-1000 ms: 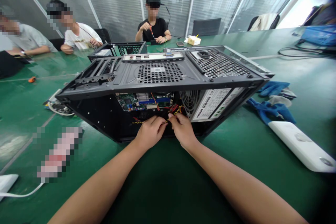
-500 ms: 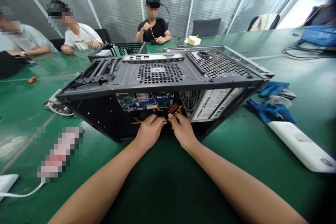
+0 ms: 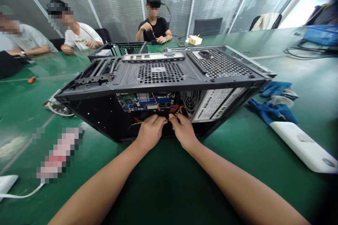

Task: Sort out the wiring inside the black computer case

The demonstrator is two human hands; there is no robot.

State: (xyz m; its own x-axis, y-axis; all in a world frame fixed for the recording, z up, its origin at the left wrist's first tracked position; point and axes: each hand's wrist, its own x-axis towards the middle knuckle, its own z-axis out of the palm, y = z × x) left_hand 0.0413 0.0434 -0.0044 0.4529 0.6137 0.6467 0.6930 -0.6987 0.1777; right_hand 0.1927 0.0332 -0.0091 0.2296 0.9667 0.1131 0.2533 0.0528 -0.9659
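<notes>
A black computer case (image 3: 124,88) stands on the green table with its open side facing me. At that opening, my left hand (image 3: 151,130) is closed in a pinch on a thin yellow-and-black cable (image 3: 136,124). Close beside it on the right, my right hand (image 3: 182,128) pinches the same cable, thumb and forefinger together. Behind my hands are the motherboard (image 3: 126,102), red and yellow wires (image 3: 174,107) and the power supply (image 3: 215,105) with its fan grille. My fingers hide the stretch of cable they grip.
Blue gloves (image 3: 277,110) and a white oblong device (image 3: 303,147) lie to the right. On the left are a blurred-out phone-like object (image 3: 60,154), a cable bundle (image 3: 62,107) and a small orange item (image 3: 32,80). Across the table, a person (image 3: 154,28) holds a screwdriver; two others sit left.
Both hands stay at the case opening, still pinching the cable. My left hand has shifted very slightly; the case has not moved.
</notes>
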